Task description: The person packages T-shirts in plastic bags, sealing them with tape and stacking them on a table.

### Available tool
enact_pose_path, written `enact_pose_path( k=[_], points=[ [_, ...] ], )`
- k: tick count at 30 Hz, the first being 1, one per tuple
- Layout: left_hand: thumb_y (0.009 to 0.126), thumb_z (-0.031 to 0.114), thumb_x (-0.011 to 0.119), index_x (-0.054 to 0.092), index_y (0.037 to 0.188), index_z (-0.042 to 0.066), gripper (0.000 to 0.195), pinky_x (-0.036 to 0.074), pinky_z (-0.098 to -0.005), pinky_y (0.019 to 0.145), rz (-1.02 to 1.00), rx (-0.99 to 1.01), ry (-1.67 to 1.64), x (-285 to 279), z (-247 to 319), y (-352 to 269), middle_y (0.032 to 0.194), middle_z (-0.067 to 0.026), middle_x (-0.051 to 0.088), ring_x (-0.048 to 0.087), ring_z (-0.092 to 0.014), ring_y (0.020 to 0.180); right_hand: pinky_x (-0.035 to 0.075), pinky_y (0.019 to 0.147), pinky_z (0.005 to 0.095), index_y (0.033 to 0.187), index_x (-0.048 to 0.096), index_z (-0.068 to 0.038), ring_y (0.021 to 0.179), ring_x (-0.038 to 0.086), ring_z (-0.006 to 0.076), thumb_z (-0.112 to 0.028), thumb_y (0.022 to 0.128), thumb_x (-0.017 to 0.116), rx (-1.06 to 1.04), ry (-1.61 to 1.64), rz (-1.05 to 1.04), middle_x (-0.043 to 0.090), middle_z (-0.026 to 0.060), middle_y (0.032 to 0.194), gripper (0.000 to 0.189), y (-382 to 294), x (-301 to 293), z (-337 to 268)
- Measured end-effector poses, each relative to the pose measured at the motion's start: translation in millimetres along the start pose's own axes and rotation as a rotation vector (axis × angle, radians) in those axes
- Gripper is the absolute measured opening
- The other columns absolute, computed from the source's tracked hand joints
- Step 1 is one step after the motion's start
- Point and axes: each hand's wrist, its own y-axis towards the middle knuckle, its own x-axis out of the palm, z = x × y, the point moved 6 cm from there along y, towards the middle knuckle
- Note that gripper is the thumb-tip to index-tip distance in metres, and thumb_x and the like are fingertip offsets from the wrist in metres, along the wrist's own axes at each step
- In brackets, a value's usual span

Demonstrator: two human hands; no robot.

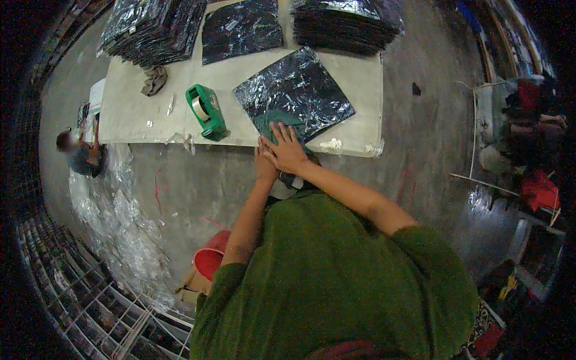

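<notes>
A dark sheet-like item in clear plastic (310, 90) lies turned at an angle on the pale table (148, 121). On its near corner is a green cloth (279, 118), with my right hand (287, 148) resting on it, fingers spread. My left hand (266, 162) is at the table's front edge, partly under my right hand; whether it grips anything is hidden. A green tape dispenser (208, 112) with a roll of tape stands to the left of my hands.
Tall stacks of plastic-wrapped dark items (148, 36) (344, 29) stand at the far edge, a single packet (243, 31) between them. A crumpled brown cloth (155, 81) lies left. On the floor are clear plastic (121, 234) and a red bucket (211, 258). A person (81, 153) is at far left.
</notes>
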Motion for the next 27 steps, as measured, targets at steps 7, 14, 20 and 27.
enact_pose_path(
  k=[7, 14, 20, 27],
  points=[
    [0.1, 0.035, 0.039, 0.031, 0.148, 0.007, 0.056, 0.022, -0.049, 0.114, 0.216, -0.122, -0.004, 14, -19, 0, 0.158, -0.0104, 0.019, 0.02, -0.026, 0.145, 0.023, 0.112, 0.0533, 0.143, 0.041, -0.015, 0.138, 0.031, 0.0379, -0.034, 0.095, 0.046, 0.164, -0.279, 0.12, 0.037, 0.0235, 0.146, 0.052, -5, -17, 75],
    [0.1, 0.034, 0.038, 0.031, 0.145, -0.002, 0.058, 0.026, -0.0449, 0.113, 0.201, -0.059, 0.172, -15, 2, 3, 0.154, -0.0181, 0.025, 0.029, -0.031, 0.141, 0.029, 0.11, 0.0509, 0.144, 0.03, 0.004, 0.131, 0.034, 0.0503, -0.006, 0.09, 0.044, 0.437, -0.329, 0.285, 0.042, 0.0305, 0.138, 0.057, -49, -47, 259],
    [0.088, 0.029, 0.057, 0.056, 0.118, -0.005, 0.045, 0.044, -0.0448, 0.095, 0.121, 0.252, -0.208, 6, 85, -15, 0.12, -0.0221, 0.059, 0.057, -0.035, 0.108, 0.036, 0.106, 0.0434, 0.14, 0.043, -0.004, 0.125, 0.048, 0.0382, -0.016, 0.095, 0.051, 0.537, 0.432, 0.35, 0.052, 0.0234, 0.133, 0.048, -30, -135, 250],
    [0.082, 0.028, 0.06, 0.058, 0.123, 0.001, 0.049, 0.036, -0.0474, 0.103, 0.412, 0.101, -0.184, -10, 45, -24, 0.129, -0.0187, 0.053, 0.049, -0.034, 0.12, 0.032, 0.107, 0.0533, 0.139, 0.045, -0.007, 0.131, 0.036, 0.0488, -0.017, 0.088, 0.059, 0.049, 0.243, 0.358, 0.031, 0.0296, 0.147, 0.053, -24, -128, 43]
  ],
)
